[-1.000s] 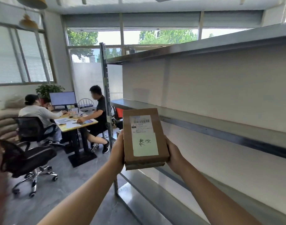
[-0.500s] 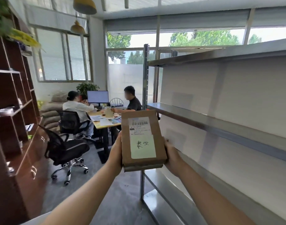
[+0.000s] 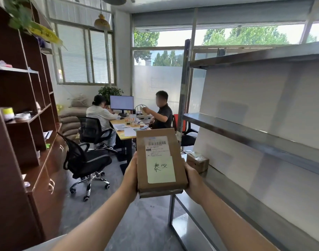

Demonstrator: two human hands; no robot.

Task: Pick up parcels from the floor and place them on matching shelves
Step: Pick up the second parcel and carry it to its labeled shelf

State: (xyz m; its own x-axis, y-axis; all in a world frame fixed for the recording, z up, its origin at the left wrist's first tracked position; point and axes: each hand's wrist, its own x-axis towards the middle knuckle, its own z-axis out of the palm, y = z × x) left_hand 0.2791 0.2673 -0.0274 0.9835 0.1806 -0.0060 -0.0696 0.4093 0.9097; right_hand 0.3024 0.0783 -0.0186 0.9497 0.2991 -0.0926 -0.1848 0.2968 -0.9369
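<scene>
A metal shelving unit [image 3: 254, 131] with steel shelves and white back panels is seen filling the right side of the view, its upright post [image 3: 184, 84] standing near the middle. A dark wooden bookcase [image 3: 19, 124] is seen along the left wall, with small items lying on its shelves. Farther back, a tabletop [image 3: 127, 130] is occupied by two seated people, a monitor [image 3: 121, 102] and papers; an empty black office chair [image 3: 84, 160] stands on the grey floor [image 3: 140, 223] in front of it.

A brown cardboard parcel [image 3: 161, 162] is held up in the middle of the view, off the floor and not yet on any shelf, just left of the shelving unit. Its upper face carries a white shipping label [image 3: 159, 159] with a barcode and handwritten characters. The parcel's left edge is clasped by the left hand [image 3: 131, 175] and its right edge by the right hand [image 3: 194, 180]; both hands are curled closed around it, with the fingers hidden underneath.

A smaller taped box [image 3: 197, 162] is seen resting on a lower shelf of the metal unit, just behind the right hand.
</scene>
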